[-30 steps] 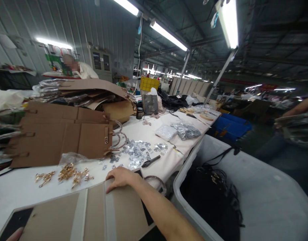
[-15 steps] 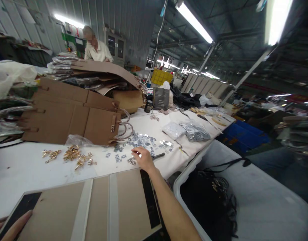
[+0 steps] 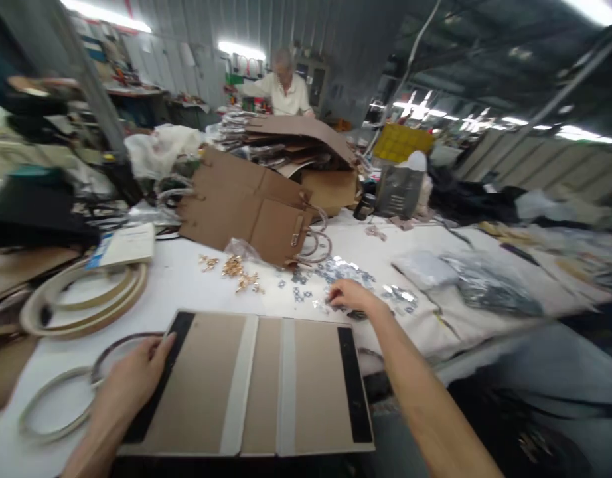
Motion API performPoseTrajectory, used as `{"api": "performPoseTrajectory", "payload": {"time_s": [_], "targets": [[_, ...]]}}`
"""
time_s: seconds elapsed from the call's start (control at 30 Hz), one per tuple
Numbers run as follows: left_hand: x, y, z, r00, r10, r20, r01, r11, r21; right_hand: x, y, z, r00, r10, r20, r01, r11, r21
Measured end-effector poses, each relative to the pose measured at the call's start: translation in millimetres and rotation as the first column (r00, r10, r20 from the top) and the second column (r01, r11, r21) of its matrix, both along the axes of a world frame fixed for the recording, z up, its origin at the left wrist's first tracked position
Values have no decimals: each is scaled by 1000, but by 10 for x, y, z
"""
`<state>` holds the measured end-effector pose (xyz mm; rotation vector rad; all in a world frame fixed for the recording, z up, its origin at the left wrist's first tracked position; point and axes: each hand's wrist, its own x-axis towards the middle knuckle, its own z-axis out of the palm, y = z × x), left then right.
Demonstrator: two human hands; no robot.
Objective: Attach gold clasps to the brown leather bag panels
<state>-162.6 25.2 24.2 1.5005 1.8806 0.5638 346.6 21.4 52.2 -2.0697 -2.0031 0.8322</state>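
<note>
Tan panel is laid at nr edge of white table, its L end gripped by L hand, thumb on top. R hand is placed beyond it at silver pcs, fingertips drawn in; if any pc is pinched can't be told. Hands are held well apart. Gold pcs are heaped L of silver pcs, nr brown bag w/ handles.
</note>
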Motion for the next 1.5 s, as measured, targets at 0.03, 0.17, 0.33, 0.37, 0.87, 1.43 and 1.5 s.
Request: {"api": "performPoseTrajectory", "payload": {"time_s": [0.03, 0.17, 0.33, 0.37, 0.87, 1.43, 1.5], "targets": [[-6, -37, 10, 996, -18, -88, 17, 1000, -16, 7, -6, -18, 1000, 23, -12, -23, 1000, 0], [12, -160, 50, 984, -25, -176, 50, 989, 138, 118, -21, -152, 994, 68, -89, -66, 998, 16], [-91, -263, -3, 990, -95, -101, 107, 986, 127, 221, -80, -226, 991, -11, -130, 26, 993, 119], [-113, -287, -20, 991, -101, -85, 111, 987, 118, 193, -85, -214, 991, -35, -130, 56, 986, 159], [-146, -604, 64, 960, -208, -185, 269, 866, 421, -2335, -73, -56, 590, 49, -806, -12, 999, 52], [-15, -875, -294, 969, 0, -247, 143, 816, 561, -3208, -15, -397, 494, -70, -867, -190, 964, -186], [-30, -848, -305, 972, -1, -235, 138, 813, 565, -3201, 48, -368, 533, 27, -846, -259, 957, -132]]}}
